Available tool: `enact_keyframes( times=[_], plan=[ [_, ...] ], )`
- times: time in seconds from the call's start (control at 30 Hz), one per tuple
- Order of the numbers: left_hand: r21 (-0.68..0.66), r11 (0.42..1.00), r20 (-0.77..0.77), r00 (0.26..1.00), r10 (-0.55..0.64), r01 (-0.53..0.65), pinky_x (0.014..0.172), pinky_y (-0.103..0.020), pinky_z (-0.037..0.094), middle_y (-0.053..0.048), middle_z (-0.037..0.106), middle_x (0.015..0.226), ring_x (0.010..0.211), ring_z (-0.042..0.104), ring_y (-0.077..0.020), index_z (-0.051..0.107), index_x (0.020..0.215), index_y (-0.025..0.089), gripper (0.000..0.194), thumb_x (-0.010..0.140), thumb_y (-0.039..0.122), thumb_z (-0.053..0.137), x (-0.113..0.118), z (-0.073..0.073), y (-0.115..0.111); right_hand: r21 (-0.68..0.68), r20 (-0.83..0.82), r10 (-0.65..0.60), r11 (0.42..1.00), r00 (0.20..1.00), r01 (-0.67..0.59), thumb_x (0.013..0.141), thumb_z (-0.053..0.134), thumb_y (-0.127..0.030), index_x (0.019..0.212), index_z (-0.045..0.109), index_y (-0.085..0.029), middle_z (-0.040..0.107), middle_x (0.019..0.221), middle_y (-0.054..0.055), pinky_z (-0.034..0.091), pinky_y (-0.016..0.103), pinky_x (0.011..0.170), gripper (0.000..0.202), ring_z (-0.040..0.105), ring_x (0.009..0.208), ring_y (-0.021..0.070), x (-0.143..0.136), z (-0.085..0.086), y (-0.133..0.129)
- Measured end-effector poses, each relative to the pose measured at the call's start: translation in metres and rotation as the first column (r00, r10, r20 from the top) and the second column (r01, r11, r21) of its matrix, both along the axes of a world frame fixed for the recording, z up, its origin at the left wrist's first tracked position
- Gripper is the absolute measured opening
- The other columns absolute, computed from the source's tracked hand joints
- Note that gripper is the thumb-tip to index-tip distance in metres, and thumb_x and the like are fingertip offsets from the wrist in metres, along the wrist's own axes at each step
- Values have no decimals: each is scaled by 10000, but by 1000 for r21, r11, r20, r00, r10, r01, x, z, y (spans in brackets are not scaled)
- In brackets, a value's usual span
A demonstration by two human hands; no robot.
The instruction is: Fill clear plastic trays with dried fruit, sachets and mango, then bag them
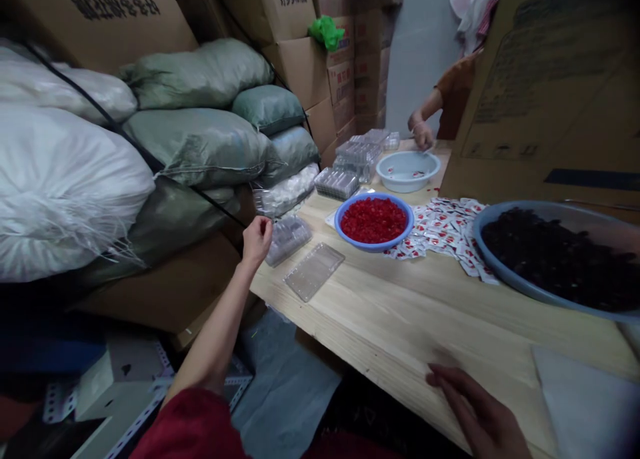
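My left hand (257, 240) is closed in a pinch at the left table edge, beside a stack of clear plastic trays (289, 239). Whatever its fingers hold, if anything, I cannot make out. A single clear plastic tray (315, 271) lies flat on the table just right of that hand. Low at the right, my right hand (483, 406) hovers by the near table edge, slightly blurred, fingers stretched and apart with nothing visible in them. Beyond the tray stands a blue bowl (340, 227) of small red pieces, with small printed white packets (445, 227) spread beside it.
A large blue basin (483, 246) of dark pieces sits at the right. Farther back are a light blue basin (407, 184), more stacked plastic trays (337, 182) and another person's gloved hand (423, 134). Stuffed sacks (200, 142) rise at left; a big carton (540, 99) stands at right.
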State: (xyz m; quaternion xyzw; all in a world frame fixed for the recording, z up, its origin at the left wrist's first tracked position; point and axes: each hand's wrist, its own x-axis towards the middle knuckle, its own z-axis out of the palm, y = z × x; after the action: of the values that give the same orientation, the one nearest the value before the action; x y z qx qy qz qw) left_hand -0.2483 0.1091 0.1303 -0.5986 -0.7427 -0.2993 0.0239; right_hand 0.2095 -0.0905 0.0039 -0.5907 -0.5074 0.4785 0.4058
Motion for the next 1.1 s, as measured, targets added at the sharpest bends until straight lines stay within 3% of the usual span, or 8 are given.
enact_keyframes(
  times=[0.07,0.17,0.37,0.43,0.6,0.8,0.97,1.1],
  plan=[
    [134,990,309,946,-94,54,670,-269,490,-51,655,832,667,602,-141,537,984,168,279,948,417,415,29,-3,-21,-24,-61,-12,1000,998,11,749,679,-649,959,771,-328,759,997,76,550,512,959,394,693,1021,342,-24,3,19],
    [189,963,712,648,-270,193,663,-295,536,-38,672,835,659,632,-148,538,906,192,292,881,481,578,98,-29,-63,-99,-305,-10,995,952,-21,776,699,-619,1156,705,-260,734,1112,109,570,463,883,522,695,991,299,-54,11,37],
    [-28,845,985,157,-67,534,693,-327,570,-70,714,868,724,699,-182,583,908,182,308,858,476,659,222,-107,-146,-264,-589,-282,953,757,149,790,747,-532,1407,474,-262,731,995,71,463,230,527,727,636,661,137,-52,10,49],
    [-106,745,991,135,22,658,718,-323,568,-80,723,906,750,707,-180,617,952,170,327,838,469,687,230,-119,-157,-254,-513,-374,926,772,279,719,819,-485,1369,499,-238,675,778,-11,397,191,471,765,558,560,97,-34,0,47],
    [-371,211,912,398,-102,904,521,-234,467,-34,686,726,577,639,-135,704,884,165,325,823,483,679,194,-95,-122,-202,-346,-459,888,818,413,677,837,-510,1325,517,-223,551,670,-73,421,201,456,777,514,519,93,6,-24,31],
    [-129,792,396,763,-510,597,674,-268,475,-47,681,786,716,619,-157,655,855,158,275,918,399,540,185,-46,17,-212,-313,-395,915,864,342,691,818,-544,1400,469,-255,634,906,5,598,340,687,841,655,780,190,24,-29,4],
    [-239,846,53,876,-479,477,881,-321,454,-119,710,1004,952,637,-221,666,937,141,126,874,218,588,219,-61,130,-24,116,-301,952,947,305,778,710,-562,1294,618,-268,655,1142,84,587,389,760,600,678,870,238,39,-27,-13],
    [-327,814,34,867,-496,479,841,-331,461,-132,707,946,914,642,-250,662,828,149,86,778,204,706,236,-85,162,92,306,-300,954,904,286,867,603,-525,1115,711,-272,677,1163,75,567,343,690,370,678,780,206,56,-7,-8]
  ],
)
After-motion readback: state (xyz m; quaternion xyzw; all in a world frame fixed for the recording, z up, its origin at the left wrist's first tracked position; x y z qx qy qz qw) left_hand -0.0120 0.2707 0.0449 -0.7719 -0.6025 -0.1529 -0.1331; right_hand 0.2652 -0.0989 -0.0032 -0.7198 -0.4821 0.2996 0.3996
